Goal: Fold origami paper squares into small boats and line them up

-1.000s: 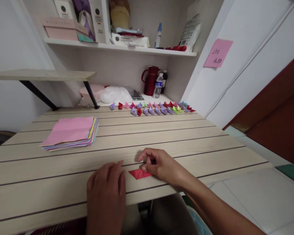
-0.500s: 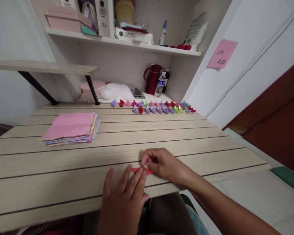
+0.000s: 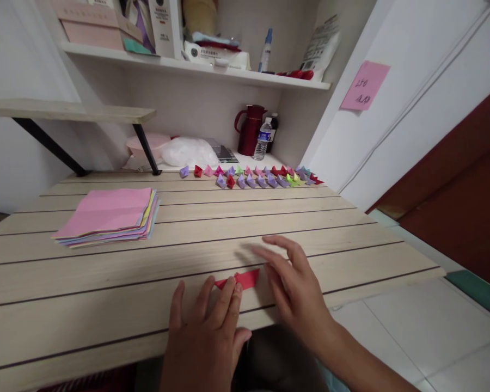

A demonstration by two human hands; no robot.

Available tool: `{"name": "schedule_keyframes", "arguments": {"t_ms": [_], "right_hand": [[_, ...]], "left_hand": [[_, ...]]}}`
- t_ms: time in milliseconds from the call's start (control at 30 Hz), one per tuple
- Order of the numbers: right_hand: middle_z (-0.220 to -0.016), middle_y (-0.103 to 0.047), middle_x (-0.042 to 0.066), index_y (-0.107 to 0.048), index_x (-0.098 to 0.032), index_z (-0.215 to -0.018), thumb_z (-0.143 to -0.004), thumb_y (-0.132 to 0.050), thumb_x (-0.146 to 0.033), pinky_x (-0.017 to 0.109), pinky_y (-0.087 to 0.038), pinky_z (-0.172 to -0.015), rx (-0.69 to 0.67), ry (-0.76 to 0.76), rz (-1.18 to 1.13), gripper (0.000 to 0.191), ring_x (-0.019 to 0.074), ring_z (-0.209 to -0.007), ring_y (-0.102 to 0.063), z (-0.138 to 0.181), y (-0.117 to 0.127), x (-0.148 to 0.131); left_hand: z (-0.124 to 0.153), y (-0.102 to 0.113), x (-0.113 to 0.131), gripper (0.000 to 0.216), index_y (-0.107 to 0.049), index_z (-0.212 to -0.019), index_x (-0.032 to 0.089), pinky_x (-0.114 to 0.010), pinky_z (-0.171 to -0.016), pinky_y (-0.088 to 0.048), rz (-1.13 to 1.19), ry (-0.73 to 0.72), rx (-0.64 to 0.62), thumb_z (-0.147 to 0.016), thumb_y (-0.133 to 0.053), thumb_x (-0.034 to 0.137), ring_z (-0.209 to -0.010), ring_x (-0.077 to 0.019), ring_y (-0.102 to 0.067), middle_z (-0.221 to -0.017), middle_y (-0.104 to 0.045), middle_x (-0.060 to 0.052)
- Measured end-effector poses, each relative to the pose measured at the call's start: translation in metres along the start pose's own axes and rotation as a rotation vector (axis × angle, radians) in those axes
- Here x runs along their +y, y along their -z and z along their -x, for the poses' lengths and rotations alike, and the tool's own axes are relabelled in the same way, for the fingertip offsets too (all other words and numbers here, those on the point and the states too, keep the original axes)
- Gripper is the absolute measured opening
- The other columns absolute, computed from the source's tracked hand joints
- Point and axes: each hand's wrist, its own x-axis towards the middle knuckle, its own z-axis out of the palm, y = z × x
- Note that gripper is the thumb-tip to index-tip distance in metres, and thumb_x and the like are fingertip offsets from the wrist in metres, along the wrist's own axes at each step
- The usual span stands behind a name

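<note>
1. The red folded paper (image 3: 250,279) lay flat on the table (image 3: 188,234) at the lower middle of the frame, its middle partly covered by fingertips
2. The left hand (image 3: 206,338) reached up from the bottom edge, its fingers spread wide, with the index and middle ones close together on the paper, pinning rather than gripping it
3. The right hand (image 3: 296,291) hung just beside the paper's right end, fingers curved, parted and holding nothing; blur hid whether any fingertip brushed the table
4. The step in hand looked like a fold being held down, midway through shaping the piece
5. The next move seemed to call for a steady left hand while right fingers creased or lifted the free right end, with care that the small paper did not slip
6. Finished-looking paper boats (image 3: 251,181) stood in rows at the upper middle, and a stack of coloured paper sheets (image 3: 106,211) lay at the left
</note>
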Motion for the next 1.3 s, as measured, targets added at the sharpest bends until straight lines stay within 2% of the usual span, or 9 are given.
{"name": "schedule_keyframes", "arguments": {"t_ms": [67, 167, 367, 500, 667, 800, 1033, 1167, 1300], "right_hand": [[-0.125, -0.061, 0.01, -0.056, -0.025, -0.131, -0.094, -0.044, -0.01, 0.053, -0.039, -0.111, -0.088, 0.125, -0.017, 0.042, 0.0258, -0.119, -0.057, 0.009, 0.001, -0.01], [-0.123, -0.066, 0.013, -0.055, -0.019, -0.134, -0.097, -0.052, -0.02, 0.052, -0.045, -0.11, -0.21, 0.112, 0.058, 0.038, 0.0277, -0.116, -0.06, 0.023, -0.004, -0.017], [-0.139, -0.058, 0.02, -0.046, -0.011, -0.145, -0.096, -0.056, -0.041, 0.056, -0.047, -0.108, -0.306, 0.126, 0.171, 0.059, 0.0346, -0.127, -0.055, 0.039, -0.009, -0.009], [-0.147, -0.049, 0.021, -0.033, -0.009, -0.152, -0.095, -0.051, -0.055, 0.056, -0.04, -0.113, -0.35, 0.19, 0.178, 0.076, 0.0352, -0.137, -0.045, 0.042, -0.002, -0.007], [-0.15, -0.045, 0.022, -0.025, -0.008, -0.155, -0.098, -0.044, -0.054, 0.055, -0.039, -0.114, -0.346, 0.215, 0.188, 0.075, 0.0334, -0.142, -0.039, 0.046, 0.001, -0.005], [-0.151, -0.046, 0.017, -0.027, -0.012, -0.154, -0.098, -0.045, -0.056, 0.053, -0.039, -0.115, -0.369, 0.207, 0.17, 0.074, 0.0319, -0.141, -0.04, 0.046, 0.002, -0.005], [-0.146, -0.053, 0.014, -0.044, -0.012, -0.146, -0.093, -0.05, -0.062, 0.054, -0.039, -0.112, -0.365, 0.166, 0.325, 0.074, 0.0339, -0.134, -0.049, 0.046, -0.008, -0.019], [-0.146, -0.054, 0.014, -0.047, -0.008, -0.144, -0.094, -0.051, -0.059, 0.051, -0.037, -0.111, -0.305, 0.216, 0.412, 0.071, 0.0328, -0.134, -0.048, 0.051, -0.015, -0.021], [-0.152, -0.047, 0.007, -0.034, -0.012, -0.152, -0.099, -0.049, -0.045, 0.048, -0.023, -0.119, -0.285, 0.246, 0.424, 0.064, 0.0268, -0.141, -0.038, 0.056, -0.012, -0.015]], "left_hand": [[0.0, -0.001, -0.002, 0.046, -0.061, -0.129, 0.03, -0.065, -0.117, -0.002, -0.008, -0.016, 0.015, -0.086, -0.057, 0.016, -0.123, -0.0305, -0.058, -0.132, -0.067, 0.001], [0.0, -0.004, -0.003, 0.048, -0.061, -0.131, 0.028, -0.067, -0.116, 0.001, -0.045, -0.037, 0.034, -0.085, -0.056, 0.015, -0.12, -0.0313, -0.059, -0.13, -0.068, -0.001], [0.003, -0.006, -0.008, 0.05, -0.051, -0.139, 0.031, -0.063, -0.117, 0.0, -0.08, -0.067, 0.042, -0.09, -0.053, 0.024, -0.122, -0.03, -0.059, -0.135, -0.065, -0.001], [0.003, -0.001, -0.017, 0.062, -0.03, -0.152, 0.02, -0.044, -0.119, -0.007, -0.031, -0.178, 0.109, -0.093, -0.048, 0.028, -0.127, -0.0233, -0.056, -0.141, -0.06, -0.003], [0.002, 0.002, -0.022, 0.064, -0.002, -0.155, 0.007, -0.031, -0.117, -0.012, 0.08, -0.117, 0.066, -0.098, -0.03, 0.017, -0.134, -0.0097, -0.049, -0.143, -0.056, -0.008], [0.003, 0.001, -0.018, 0.066, -0.013, -0.155, 0.008, -0.037, -0.121, -0.003, -0.037, -0.187, 0.107, -0.094, -0.037, 0.014, -0.13, -0.0161, -0.053, -0.142, -0.058, -0.008], [0.009, 0.001, -0.007, 0.055, -0.049, -0.142, 0.019, -0.066, -0.116, 0.015, -0.162, -0.161, 0.011, -0.087, -0.055, 0.028, -0.132, -0.0332, -0.049, -0.15, -0.047, -0.006], [0.01, -0.001, 0.003, 0.059, -0.051, -0.14, 0.023, -0.07, -0.115, 0.01, -0.18, -0.074, -0.048, -0.082, -0.056, 0.019, -0.135, -0.0335, -0.047, -0.149, -0.049, -0.006], [0.009, -0.004, 0.011, 0.061, -0.053, -0.139, 0.027, -0.068, -0.116, 0.005, -0.176, 0.052, -0.078, -0.081, -0.046, 0.006, -0.134, -0.0288, -0.049, -0.146, -0.052, -0.001]]}}
